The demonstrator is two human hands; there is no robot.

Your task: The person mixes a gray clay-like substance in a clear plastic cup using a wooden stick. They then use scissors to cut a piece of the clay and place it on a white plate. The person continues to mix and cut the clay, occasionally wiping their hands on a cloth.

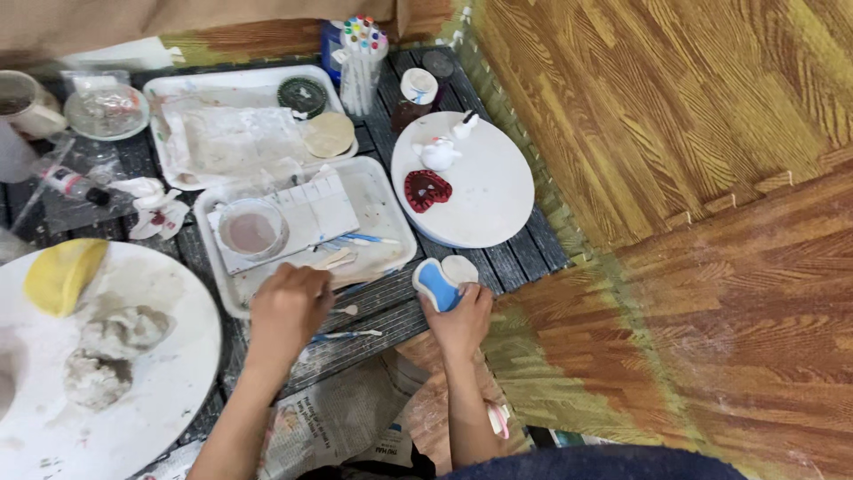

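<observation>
My right hand point(460, 322) holds a small heart-shaped clay piece point(442, 280), painted blue on one lobe and white on the other, at the table's near edge. My left hand point(286, 308) rests on the front rim of a white tray point(384, 200), its fingers closed around the end of a wooden tool point(333, 259). In that tray lie a clear cup of pinkish water point(251, 229), a white palette point(313, 213) and thin brushes point(369, 240). A blue-handled brush point(348, 335) lies on the dark slatted table point(533, 253) just below my left hand.
A white oval board point(493, 200) carries a red heart piece point(427, 189) and small white figures point(440, 154). A big round white board point(169, 373) at left holds clay lumps point(111, 351) and a yellow sponge point(62, 274). A marker cup point(362, 62) stands behind. Wood-pattern floor mats point(693, 178) lie right.
</observation>
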